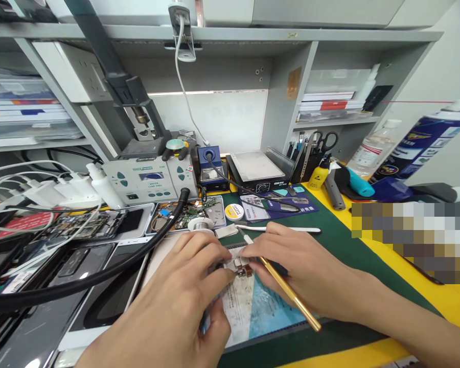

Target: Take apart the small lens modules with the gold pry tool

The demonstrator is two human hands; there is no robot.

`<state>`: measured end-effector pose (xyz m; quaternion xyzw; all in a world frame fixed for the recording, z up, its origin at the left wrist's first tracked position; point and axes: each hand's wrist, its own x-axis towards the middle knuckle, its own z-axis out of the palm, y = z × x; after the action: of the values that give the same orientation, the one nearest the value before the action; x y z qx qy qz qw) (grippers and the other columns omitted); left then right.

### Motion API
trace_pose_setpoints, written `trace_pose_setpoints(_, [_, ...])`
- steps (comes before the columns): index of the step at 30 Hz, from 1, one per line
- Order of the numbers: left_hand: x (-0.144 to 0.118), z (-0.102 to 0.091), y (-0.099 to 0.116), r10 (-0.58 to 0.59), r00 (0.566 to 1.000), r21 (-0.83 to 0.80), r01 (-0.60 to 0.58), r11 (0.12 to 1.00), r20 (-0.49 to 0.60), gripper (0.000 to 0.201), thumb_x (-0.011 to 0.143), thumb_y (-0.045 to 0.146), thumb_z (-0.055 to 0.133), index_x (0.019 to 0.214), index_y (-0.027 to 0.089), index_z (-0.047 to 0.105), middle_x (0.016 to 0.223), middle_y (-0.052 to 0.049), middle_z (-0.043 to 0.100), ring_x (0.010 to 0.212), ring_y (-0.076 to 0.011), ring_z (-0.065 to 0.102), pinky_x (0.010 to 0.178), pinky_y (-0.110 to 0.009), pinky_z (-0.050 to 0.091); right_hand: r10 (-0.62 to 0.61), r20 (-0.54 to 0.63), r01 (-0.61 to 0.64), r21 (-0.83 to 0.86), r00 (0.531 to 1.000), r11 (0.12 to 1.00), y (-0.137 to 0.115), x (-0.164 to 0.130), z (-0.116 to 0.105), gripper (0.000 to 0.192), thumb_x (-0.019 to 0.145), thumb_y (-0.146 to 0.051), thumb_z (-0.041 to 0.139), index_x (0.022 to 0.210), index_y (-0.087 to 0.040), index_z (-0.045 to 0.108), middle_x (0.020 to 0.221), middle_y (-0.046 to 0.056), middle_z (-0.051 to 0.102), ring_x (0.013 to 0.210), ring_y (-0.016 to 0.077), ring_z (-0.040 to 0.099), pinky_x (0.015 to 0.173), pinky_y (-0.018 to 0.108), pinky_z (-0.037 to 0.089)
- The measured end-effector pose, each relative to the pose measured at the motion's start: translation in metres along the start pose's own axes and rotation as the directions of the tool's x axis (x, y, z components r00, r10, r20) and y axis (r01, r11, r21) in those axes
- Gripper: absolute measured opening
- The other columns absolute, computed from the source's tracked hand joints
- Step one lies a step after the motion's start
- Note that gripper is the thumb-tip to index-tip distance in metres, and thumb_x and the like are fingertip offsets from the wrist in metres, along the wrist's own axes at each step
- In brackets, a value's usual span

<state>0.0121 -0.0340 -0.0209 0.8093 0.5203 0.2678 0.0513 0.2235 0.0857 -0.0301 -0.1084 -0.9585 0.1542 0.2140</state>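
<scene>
My left hand [191, 291] is curled low over the work sheet, with its thumb and fingertips at a small electronic part [244, 270]. That part has silvery pieces and brown flex, and the fingers partly cover it. From the other side, my right hand [302, 266] grips a slim pen-like tool with a gold handle [291, 294]. The tool's pale end with a dark tip points up and away, past my fingers. Something dark also shows beneath the right palm; I cannot make out its kind. Both hands rest above a blue and white printed sheet [268, 314].
A thick black hose [138, 271] arches over phones at left. Behind stand a solder spool [201, 225], a tray of circuit boards [218, 208], a hot-air station [149, 179] and a heating plate [256, 166]. Bottles and a spray can [421, 140] stand at right.
</scene>
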Motion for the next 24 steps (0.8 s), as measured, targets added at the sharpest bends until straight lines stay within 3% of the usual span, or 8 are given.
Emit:
trace_pose_setpoints(8, [-0.0008, -0.0010, 0.0011, -0.007, 1.000, 0.001, 0.007, 1.000, 0.020, 0.017, 0.072, 0.007, 0.055, 0.081, 0.020, 0.061, 0.106, -0.005, 0.063, 0.107, -0.0257, 0.053, 0.098, -0.048, 0.045, -0.008, -0.085, 0.008, 0.002, 0.996, 1.000, 0.0015, 0.0031, 0.0041, 0.020, 0.098, -0.012, 0.056, 0.115, -0.018, 0.065, 0.099, 0.006, 0.073, 0.084, 0.0193, 0.054, 0.073, 0.033, 0.044])
trace_pose_setpoints(19, [-0.0018, -0.0027, 0.0040, 0.005, 0.999, 0.000, -0.005, 1.000, -0.038, 0.015, 0.078, 0.007, 0.052, 0.079, 0.019, 0.060, 0.103, -0.008, 0.060, 0.107, -0.0266, 0.052, 0.096, -0.049, 0.045, 0.012, -0.016, -0.011, 0.013, 1.000, 1.000, 0.0015, 0.0027, 0.0054, 0.020, 0.099, -0.014, 0.054, 0.116, -0.021, 0.064, 0.101, 0.003, 0.073, 0.083, 0.0195, 0.051, 0.072, 0.033, 0.040])
trace_pose_setpoints(24, [-0.0035, -0.0029, 0.0030, -0.003, 1.000, 0.021, 0.003, 1.000, -0.013, 0.015, 0.078, 0.006, 0.052, 0.079, 0.019, 0.059, 0.104, -0.008, 0.059, 0.107, -0.0266, 0.052, 0.095, -0.049, 0.045, 0.011, -0.014, -0.011, -0.018, 1.000, 1.000, -0.0005, 0.0031, 0.0057, 0.018, 0.101, -0.015, 0.053, 0.114, -0.020, 0.064, 0.100, 0.003, 0.073, 0.081, 0.0192, 0.048, 0.071, 0.033, 0.039])
